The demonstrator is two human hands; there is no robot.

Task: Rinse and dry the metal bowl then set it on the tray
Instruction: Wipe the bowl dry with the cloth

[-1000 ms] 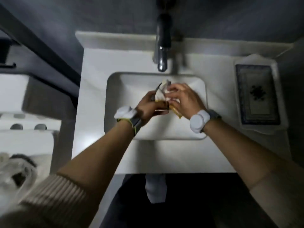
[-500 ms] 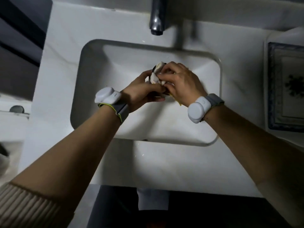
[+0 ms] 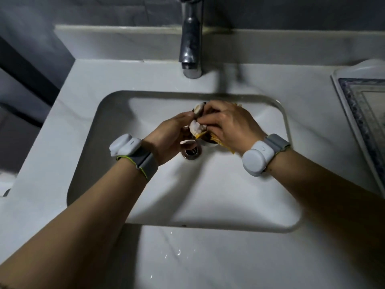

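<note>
While both hands meet over the middle of the white rectangular sink basin [image 3: 129, 197], the small metal bowl [image 3: 210, 140] sits almost hidden between them, only a dark sliver of its rim showing above the drain [image 3: 191, 152]. The left hand [image 3: 168, 138] curls around the bowl from the left side. The right hand [image 3: 227, 124] clamps a pale cloth with a yellow edge [image 3: 196, 127] against the bowl, its fingers bent over the wad. Directly behind the hands, the chrome tap [image 3: 190, 40] hangs over the basin's far edge, with a gap of bare basin between its spout and the knuckles. Toward the near edge the basin lies open beneath the forearms. On the counter to the right, well apart from the hands, the blue-patterned tray [image 3: 354, 109] lies close to the basin's right rim, cut off by the picture's edge. Each wrist carries a grey band with a white pod.
</note>
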